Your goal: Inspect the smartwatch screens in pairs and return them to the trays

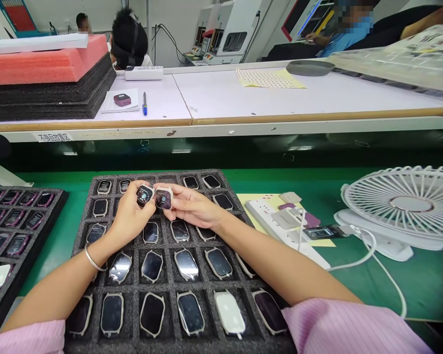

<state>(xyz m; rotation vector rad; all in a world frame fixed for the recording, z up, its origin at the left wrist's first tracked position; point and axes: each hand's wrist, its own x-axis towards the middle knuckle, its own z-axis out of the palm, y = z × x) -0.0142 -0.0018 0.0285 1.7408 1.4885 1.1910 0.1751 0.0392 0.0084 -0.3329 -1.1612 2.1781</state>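
Note:
My left hand is closed around a smartwatch body with a lit round dial on its dark screen. Right beside it, my right hand grips a second smartwatch body in a pale case, its screen also lit. Both are held up over a dark foam tray, screens facing me. In the tray's square pockets lie several strapless watch bodies, such as a pale-framed one near the front. One white piece sits among them, front right. My forearms cover some pockets.
A second foam tray with purple-framed watches stands left. To the right are a white power strip, a small meter with cables, and a white fan. Foam sheets are stacked on the shelf. Other people sit beyond.

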